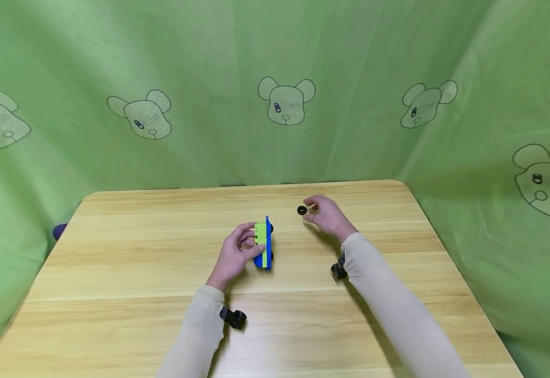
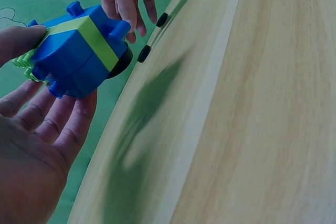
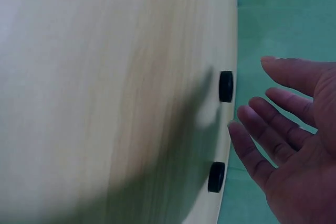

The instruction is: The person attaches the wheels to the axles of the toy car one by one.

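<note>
A toy car of blue and lime-green blocks [image 1: 263, 239] with black wheels is in my left hand [image 1: 237, 253], tilted on its side. In the left wrist view the thumb lies across one side of the car [image 2: 73, 51] and the fingers of the left hand [image 2: 37, 145] support the other. My right hand [image 1: 327, 216] is spread over the far part of the table, with nothing between its fingers. Close to its fingertips lies a small black wheel [image 1: 302, 210]. Two loose wheels show in the right wrist view, one farther up [image 3: 226, 86] and a lower wheel [image 3: 216, 177].
The wooden table [image 1: 138, 252] runs back to a green curtain [image 1: 218, 105] printed with bear heads. Past the table's left edge a small purple object [image 1: 60, 231] shows. Black wrist cameras are strapped on the left sleeve [image 1: 194, 325] and the right sleeve [image 1: 388, 294].
</note>
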### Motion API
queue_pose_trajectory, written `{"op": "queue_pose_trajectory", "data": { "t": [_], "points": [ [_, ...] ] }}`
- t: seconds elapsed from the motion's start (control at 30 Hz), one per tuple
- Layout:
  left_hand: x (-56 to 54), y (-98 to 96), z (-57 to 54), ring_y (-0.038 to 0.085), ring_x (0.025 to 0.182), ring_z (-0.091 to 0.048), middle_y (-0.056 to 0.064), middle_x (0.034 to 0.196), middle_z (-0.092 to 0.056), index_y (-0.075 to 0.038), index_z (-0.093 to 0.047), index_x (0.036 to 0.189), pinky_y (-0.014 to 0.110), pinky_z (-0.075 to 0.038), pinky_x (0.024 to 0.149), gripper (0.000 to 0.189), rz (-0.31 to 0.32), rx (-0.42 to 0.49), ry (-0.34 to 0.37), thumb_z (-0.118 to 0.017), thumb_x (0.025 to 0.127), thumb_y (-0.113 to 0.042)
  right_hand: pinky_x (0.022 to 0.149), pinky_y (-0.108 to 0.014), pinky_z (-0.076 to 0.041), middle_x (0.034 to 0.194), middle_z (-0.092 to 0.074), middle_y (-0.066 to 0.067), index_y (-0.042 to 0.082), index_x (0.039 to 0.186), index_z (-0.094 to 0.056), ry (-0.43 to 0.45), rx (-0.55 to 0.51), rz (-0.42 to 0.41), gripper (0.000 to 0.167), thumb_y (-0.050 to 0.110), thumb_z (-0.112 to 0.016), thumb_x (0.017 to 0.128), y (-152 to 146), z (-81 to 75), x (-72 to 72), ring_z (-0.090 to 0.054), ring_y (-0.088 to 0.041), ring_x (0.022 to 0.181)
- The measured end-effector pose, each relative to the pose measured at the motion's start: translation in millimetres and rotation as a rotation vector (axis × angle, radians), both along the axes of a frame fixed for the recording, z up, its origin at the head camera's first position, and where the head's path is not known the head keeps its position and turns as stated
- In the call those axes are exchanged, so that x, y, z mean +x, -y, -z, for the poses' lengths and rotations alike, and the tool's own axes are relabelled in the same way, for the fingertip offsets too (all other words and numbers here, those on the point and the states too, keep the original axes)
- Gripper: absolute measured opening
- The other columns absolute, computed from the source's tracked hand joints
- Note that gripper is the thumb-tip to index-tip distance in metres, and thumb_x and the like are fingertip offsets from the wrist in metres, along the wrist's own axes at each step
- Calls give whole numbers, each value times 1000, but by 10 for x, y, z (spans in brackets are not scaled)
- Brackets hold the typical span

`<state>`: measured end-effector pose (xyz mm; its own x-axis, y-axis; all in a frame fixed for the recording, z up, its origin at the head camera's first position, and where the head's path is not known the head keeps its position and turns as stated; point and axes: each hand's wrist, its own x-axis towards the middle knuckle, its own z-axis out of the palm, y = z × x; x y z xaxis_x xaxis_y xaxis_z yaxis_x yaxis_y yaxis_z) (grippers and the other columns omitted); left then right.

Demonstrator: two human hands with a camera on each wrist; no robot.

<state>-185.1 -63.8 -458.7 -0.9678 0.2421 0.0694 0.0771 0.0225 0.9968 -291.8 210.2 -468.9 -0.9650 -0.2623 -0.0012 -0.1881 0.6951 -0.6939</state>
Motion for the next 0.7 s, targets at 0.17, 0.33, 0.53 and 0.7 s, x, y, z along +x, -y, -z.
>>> {"op": "queue_pose_trajectory", "data": {
  "t": [0.17, 0.33, 0.53, 0.7],
  "points": [
    [10, -3, -5, 36, 102, -56, 26, 121, -57, 8, -45, 139, 26, -49, 86, 59, -3, -13, 6, -72, 86, 2, 96, -47, -47, 122, -55, -22, -8, 132, -53, 22, 66, -8, 50, 7, -71, 89, 60, 63, -117, -56, -36, 109],
    [28, -9, -25, 37, 103, -56, 25, 122, -57, 8, -45, 138, 32, -48, 89, 59, -1, -34, 6, -72, 86, 1, 96, -46, -45, 117, -54, -21, -8, 132, -53, 42, 155, -5, 49, 10, -70, 89, 101, 112, -202, -54, -34, 107],
    [-7, -12, 27, 39, 104, -55, 25, 120, -58, 9, -44, 137, 33, -48, 89, 59, 6, -29, 13, -71, 86, 3, 97, -47, -43, 115, -55, -21, -7, 127, -58, 23, 216, 5, 44, 13, -70, 89, 140, 137, -261, -53, -35, 107],
    [-112, -11, 252, 35, 103, -56, 22, 120, -59, 7, -45, 138, 36, -48, 91, 60, -13, -14, 15, -72, 85, 2, 98, -48, -43, 113, -54, -22, -6, 120, -62, 0, 239, 4, 37, 10, -71, 88, 168, 149, -282, -53, -37, 107]
  ]
}}
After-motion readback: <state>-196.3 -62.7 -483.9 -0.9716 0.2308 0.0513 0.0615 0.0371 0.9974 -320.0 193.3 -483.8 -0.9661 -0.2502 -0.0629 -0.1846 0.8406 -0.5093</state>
